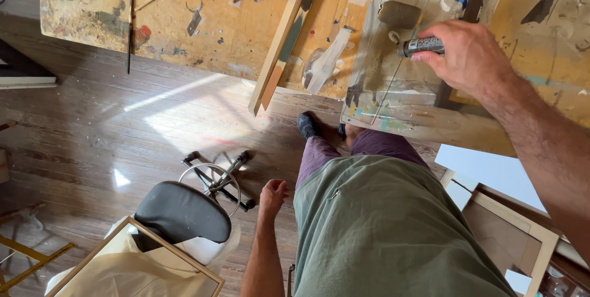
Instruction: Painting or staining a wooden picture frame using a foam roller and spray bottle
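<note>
currently r hand (470, 57) grips small metallic tube (423, 45) over workbench (246, 32) near edge, tube axis pointing left toward paint roller (399, 14); l hand (272, 194) loosely curled, empty, by stool (182, 212).

Paint-stained plywood counter (203, 20): matt, rough, blotched. On it, long pale raw-wood strip (283, 35), smooth, unfinished. Right of the strip, clear scuffed plastic sheet (405, 97), smeared with paint. Small grey metal paint tube (423, 45): dull sheen. Below the counter, dark wood plank floor (92, 143), glossy. Black padded stool seat (182, 213): matt, chrome ring under it.
</note>
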